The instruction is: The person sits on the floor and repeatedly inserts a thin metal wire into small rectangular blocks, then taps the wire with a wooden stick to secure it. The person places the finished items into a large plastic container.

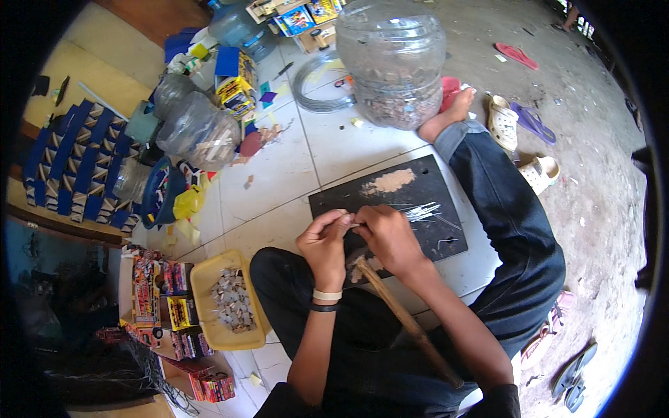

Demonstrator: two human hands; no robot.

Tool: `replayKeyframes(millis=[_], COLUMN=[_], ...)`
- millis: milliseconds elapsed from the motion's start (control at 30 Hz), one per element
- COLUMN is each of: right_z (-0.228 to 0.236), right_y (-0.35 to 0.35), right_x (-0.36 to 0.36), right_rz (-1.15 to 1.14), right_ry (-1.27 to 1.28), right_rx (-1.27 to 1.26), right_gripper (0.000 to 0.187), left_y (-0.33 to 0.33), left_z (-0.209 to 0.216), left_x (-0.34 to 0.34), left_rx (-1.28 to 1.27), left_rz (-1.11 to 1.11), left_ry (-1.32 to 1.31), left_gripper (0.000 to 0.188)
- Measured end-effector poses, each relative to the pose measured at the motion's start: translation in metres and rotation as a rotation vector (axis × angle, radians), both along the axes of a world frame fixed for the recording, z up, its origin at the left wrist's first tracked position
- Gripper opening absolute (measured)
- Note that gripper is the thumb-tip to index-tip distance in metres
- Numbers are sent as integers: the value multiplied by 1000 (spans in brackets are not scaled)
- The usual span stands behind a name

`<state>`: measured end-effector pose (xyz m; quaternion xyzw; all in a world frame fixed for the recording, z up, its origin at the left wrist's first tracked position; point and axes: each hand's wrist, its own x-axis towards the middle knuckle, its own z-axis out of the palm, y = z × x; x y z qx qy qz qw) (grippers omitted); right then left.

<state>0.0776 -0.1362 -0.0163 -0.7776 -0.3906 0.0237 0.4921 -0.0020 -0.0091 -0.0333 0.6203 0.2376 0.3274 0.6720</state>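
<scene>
My left hand (pixel 324 244) and my right hand (pixel 389 237) meet above a black board (pixel 327 200) on the tiles, fingertips pinched together. A small pale piece shows between them, too small and covered to name. Beyond my right hand, several thin straight metal wires (pixel 422 211) lie on the board, with a bent wire (pixel 447 240) near its right corner. A patch of light brown sawdust (pixel 390 182) is at the board's far side. Below my hands, a hammer (pixel 397 306) with a wooden handle lies slanting, its head at the board's near edge and its handle toward my lap.
A yellow tub (pixel 202 279) of small wooden pieces stands at my left, beside printed boxes (pixel 150 285). Far ahead are a large clear plastic container (pixel 390 63) and a wire coil (pixel 306 87). Blue-and-wood pieces (pixel 77 164) are stacked at the left. Loose footwear (pixel 502 122) lies right.
</scene>
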Motion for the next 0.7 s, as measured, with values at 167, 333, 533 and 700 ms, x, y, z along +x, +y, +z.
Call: replayKeyframes(millis=[167, 333, 533, 700], right_z=[25, 41, 64, 111], right_y=[-23, -88, -152, -152], right_x=[-16, -88, -124, -103], right_rz=[-129, -35, -1, -157], right_ry=[-48, 233, 646, 52], right_rx=[-100, -422, -282, -274], right_gripper=[22, 29, 34, 57], left_y=[-2, -1, -2, -4], left_z=[-2, 0, -4, -4], left_x=[3, -1, -1, 0], left_rx=[99, 85, 142, 151], left_rz=[-17, -70, -75, -64], left_ry=[-39, -64, -89, -101], left_gripper=[7, 6, 5, 6])
